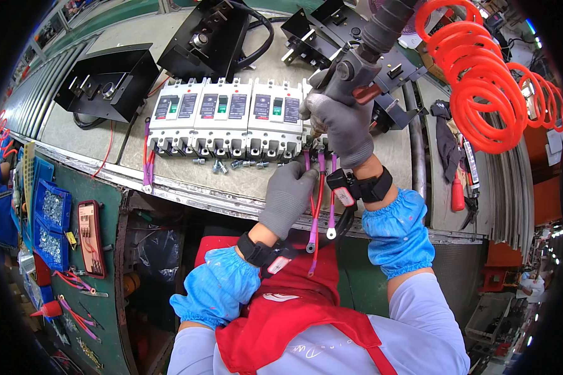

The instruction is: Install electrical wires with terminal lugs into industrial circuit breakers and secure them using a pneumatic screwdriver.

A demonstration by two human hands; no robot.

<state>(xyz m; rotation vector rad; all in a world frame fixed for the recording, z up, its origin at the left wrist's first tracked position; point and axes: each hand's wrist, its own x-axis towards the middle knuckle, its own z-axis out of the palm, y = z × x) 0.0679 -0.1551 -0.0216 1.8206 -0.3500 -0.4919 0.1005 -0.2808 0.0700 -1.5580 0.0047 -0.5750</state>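
Observation:
A row of several white circuit breakers (224, 109) with green toggles stands on the workbench. My right hand (343, 127), in a grey glove, is closed round a dark power screwdriver (355, 70), held upright over the rightmost breaker, which my hand largely hides. The tool's tip is near that breaker's front terminals. My left hand (288, 192), also gloved, is closed at the upper end of a red cable (316, 215) with purple sleeves, just below those terminals. Its fingertips are partly hidden. Other cable ends with ring lugs (331, 232) hang over the bench edge.
Loose bolts (219, 166) lie before the breakers. Black metal housings (109, 84) stand behind and left. An orange coiled hose (488, 94) hangs at right, above a red-handled screwdriver (458, 195). Blue bins of screws (51, 206) and a phone (92, 239) are at lower left.

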